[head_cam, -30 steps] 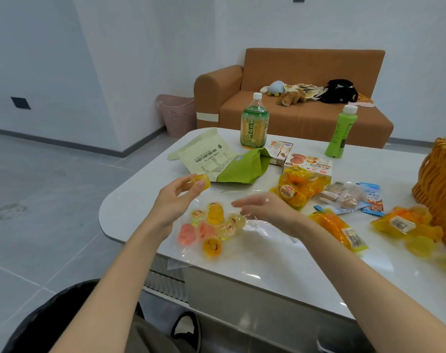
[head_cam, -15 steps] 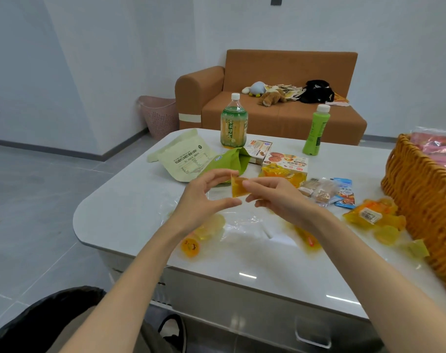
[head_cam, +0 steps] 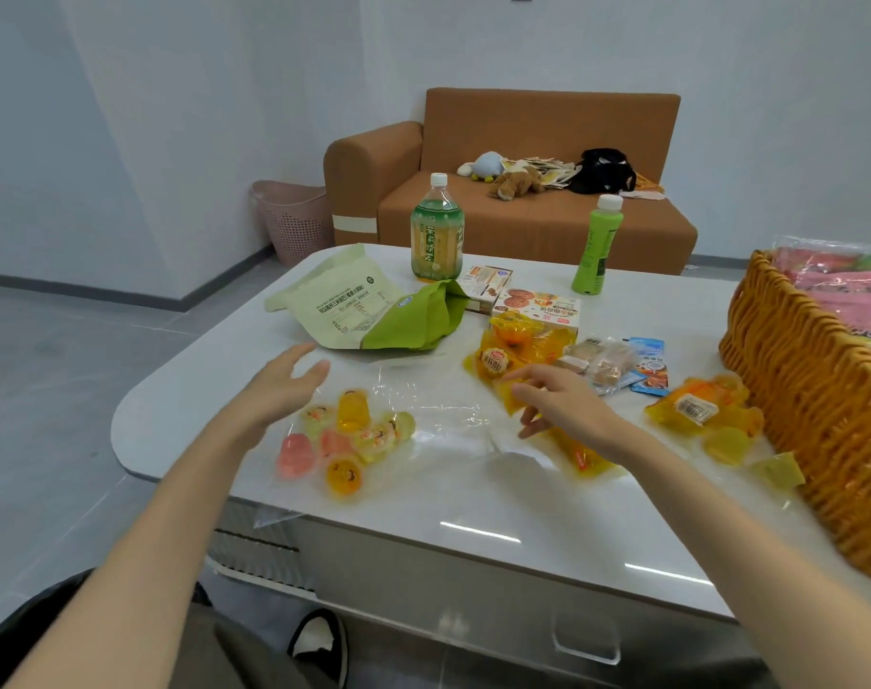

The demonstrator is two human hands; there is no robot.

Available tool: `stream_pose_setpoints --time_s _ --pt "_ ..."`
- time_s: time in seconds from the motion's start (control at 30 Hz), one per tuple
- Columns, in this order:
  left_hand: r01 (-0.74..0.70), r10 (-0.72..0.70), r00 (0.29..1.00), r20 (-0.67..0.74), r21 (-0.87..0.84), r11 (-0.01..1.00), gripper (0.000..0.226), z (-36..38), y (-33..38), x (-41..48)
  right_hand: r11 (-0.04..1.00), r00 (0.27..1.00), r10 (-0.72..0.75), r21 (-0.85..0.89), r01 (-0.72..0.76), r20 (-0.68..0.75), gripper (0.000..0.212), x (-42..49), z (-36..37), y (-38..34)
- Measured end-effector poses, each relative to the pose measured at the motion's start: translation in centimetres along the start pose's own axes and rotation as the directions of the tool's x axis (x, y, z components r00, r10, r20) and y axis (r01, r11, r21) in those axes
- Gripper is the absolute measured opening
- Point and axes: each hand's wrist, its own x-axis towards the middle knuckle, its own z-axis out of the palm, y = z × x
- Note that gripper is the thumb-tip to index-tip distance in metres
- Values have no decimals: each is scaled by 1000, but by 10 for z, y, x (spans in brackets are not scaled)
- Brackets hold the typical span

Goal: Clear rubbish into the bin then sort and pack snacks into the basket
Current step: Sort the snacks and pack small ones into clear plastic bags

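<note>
Pinching jelly (head_cam: 506,396), right hand (head_cam: 570,410) hovers; left hand (head_cam: 280,390) splayed.

The basket (head_cam: 791,370) was cut off by the right edge. The right hand (head_cam: 567,410) hid part of an orange packet (head_cam: 582,460), and the yellow jelly (head_cam: 509,396) it pinched was blurred. Print on the pale green bag (head_cam: 344,300) was too small to read.

Coloured jelly cups (head_cam: 346,440) lie clustered in clear plastic, well apart from the wicker basket (head_cam: 791,390).

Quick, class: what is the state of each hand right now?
Left hand: open, holding nothing.
Right hand: pinching a small yellow jelly.
</note>
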Motion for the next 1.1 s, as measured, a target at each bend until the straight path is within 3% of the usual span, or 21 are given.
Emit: stream_pose_setpoints --time_s 0.1,0.23,0.37,0.47,0.57,0.7,0.77,0.87,0.93,1.03,1.1 --pt "120 -115 988 102 -41 992 51 -7 -8 0 999 990 -4 38 -2 144 26 1 16 -8" --pt "124 -116 984 133 -57 991 53 -7 -15 3 991 989 -6 132 -13 147 32 16 47 -19" --pt "124 -118 982 148 -30 992 53 -3 -16 7 909 990 62 403 -107 124 36 35 81 -22" --pt "122 -114 978 176 -36 992 52 -1 -15 10 903 975 -29 423 -68 220 28 42 103 -27" --pt "116 -111 974 198 -10 993 53 4 -13 15 932 959 -21 352 -83 282 32 44 103 -36" --pt "110 -109 976 187 6 994 55 13 -14 20 986 984 59 146 -84 167 33 48 79 -30" --pt "119 -121 977 175 24 993 57 18 -13 23 988 995 96 118 -97 11 27 43 64 -25" --pt "118 -122 985 124 41 992 59 24 -11 22 980 952 46 -170 -102 -302 27 40 42 -7" --pt "96 -101 990 102 57 994 58 28 -8 21 951 959 135 -239 -197 -250 43 36 38 5" --pt "80 -86 992 88 75 994 57 32 -7 21 926 935 353 -141 -350 -2 82 26 47 11" --pt "82 -88 992 90 68 994 57 35 -5 21 914 921 385 -158 -373 54 94 20 53 9"
